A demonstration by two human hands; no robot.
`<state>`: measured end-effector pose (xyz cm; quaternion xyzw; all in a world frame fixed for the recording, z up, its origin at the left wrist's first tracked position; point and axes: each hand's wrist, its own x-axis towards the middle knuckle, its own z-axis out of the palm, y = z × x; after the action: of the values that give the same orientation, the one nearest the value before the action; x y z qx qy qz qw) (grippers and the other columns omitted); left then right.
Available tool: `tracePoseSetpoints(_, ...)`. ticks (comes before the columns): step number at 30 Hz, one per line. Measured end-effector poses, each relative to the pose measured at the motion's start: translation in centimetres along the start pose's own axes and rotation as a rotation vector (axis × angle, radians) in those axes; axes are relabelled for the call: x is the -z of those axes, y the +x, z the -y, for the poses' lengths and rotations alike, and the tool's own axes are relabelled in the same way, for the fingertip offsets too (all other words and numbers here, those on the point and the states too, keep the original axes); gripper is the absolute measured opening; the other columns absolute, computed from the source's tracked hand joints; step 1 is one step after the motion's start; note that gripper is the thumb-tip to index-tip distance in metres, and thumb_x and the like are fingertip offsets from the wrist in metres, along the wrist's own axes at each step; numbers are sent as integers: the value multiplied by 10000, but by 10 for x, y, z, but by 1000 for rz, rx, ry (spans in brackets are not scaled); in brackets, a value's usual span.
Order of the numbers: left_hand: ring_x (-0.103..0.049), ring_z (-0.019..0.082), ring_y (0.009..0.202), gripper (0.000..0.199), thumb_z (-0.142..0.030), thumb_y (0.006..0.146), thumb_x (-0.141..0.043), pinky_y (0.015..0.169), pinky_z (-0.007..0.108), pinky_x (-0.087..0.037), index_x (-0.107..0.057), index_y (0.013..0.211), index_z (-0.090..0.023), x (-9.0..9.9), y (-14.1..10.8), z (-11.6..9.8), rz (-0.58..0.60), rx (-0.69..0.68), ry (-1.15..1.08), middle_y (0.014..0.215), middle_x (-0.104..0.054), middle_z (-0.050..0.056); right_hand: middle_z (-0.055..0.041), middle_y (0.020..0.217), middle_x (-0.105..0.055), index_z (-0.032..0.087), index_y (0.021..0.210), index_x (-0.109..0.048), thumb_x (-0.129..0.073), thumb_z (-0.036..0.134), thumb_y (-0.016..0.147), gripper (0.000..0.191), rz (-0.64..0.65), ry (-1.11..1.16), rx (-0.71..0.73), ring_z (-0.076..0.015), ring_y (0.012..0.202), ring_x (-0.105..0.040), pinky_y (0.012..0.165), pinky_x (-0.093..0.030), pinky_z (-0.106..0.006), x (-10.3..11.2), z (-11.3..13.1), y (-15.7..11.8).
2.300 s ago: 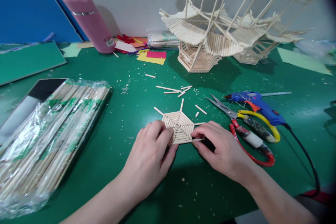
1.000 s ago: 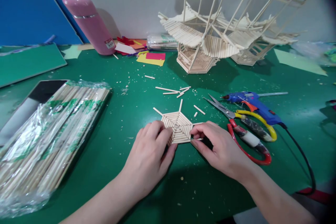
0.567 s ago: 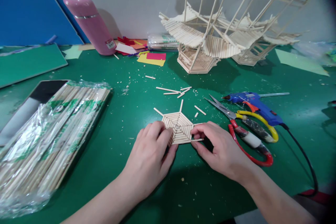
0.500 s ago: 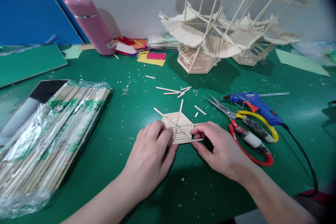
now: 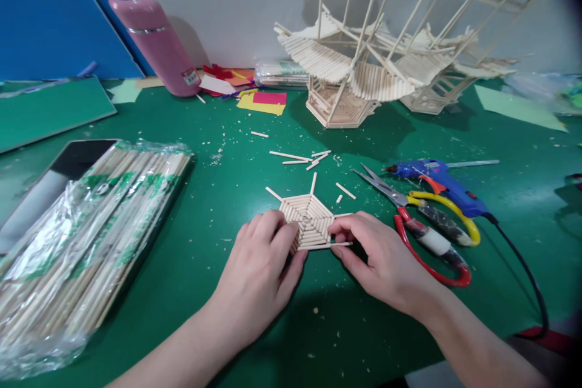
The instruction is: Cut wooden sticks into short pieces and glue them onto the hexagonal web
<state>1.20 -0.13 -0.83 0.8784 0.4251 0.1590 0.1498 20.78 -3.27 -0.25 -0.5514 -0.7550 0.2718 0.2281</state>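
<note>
The head view shows a green table (image 5: 195, 315) under a hexagonal stick panel (image 5: 311, 218). Beyond the panel stands a stick pavilion (image 5: 382, 80); left of it lies a wrapped stick bundle (image 5: 104, 230). The left hand (image 5: 259, 267) grasps the panel's left side, while the right hand (image 5: 386, 260) pinches its right corner. Right of it lie scissors (image 5: 435, 241); just beyond are loose stick pieces (image 5: 291, 156).
</note>
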Motion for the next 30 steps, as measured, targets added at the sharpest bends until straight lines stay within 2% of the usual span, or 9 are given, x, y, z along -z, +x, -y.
tracePoseSetpoints(7,-470,225,851,194,-277,824,-448,707,387,-416,-516,973,-173,3,-2,0,-4,11,31,946,-483,84,-11,834,-572,209,971,-511,-479,151,814,170,8,10,1,-145,777,-526,708,-420,-292,4,2,-1)
tracePoseSetpoints(13,-452,237,876,201,-266,812,-480,729,398,-378,-558,974,-175,9,-2,-13,-101,-53,38,956,-506,95,-16,816,-574,203,985,-503,-473,147,817,180,24,-32,28,-159,773,-514,673,-411,-296,10,8,-6)
tracePoseSetpoints(17,-447,235,894,209,-229,832,-450,726,386,-358,-574,996,-190,9,0,-28,-43,-120,-26,975,-553,85,-17,817,-569,202,1022,-483,-466,167,838,188,22,-63,49,-168,771,-499,673,-400,-314,14,14,-15)
tracePoseSetpoints(20,-448,220,826,222,-204,854,-404,712,382,-345,-587,978,-187,8,2,-37,24,-177,-68,859,-585,67,-12,821,-559,206,1016,-473,-465,174,846,173,-15,-65,79,-163,767,-488,670,-394,-310,16,19,-21)
tracePoseSetpoints(23,-441,209,746,242,-187,862,-361,677,375,-332,-598,913,-181,7,2,-41,62,-198,-71,755,-576,59,-12,802,-552,202,996,-476,-462,194,852,145,-36,-65,92,-162,752,-483,650,-388,-303,19,23,-23)
tracePoseSetpoints(30,-455,188,683,274,-146,857,-299,632,340,-335,-570,816,-168,9,1,-43,88,-216,-60,740,-551,61,-29,795,-568,188,988,-486,-448,200,856,138,-70,-65,103,-175,756,-493,646,-397,-316,21,25,-24)
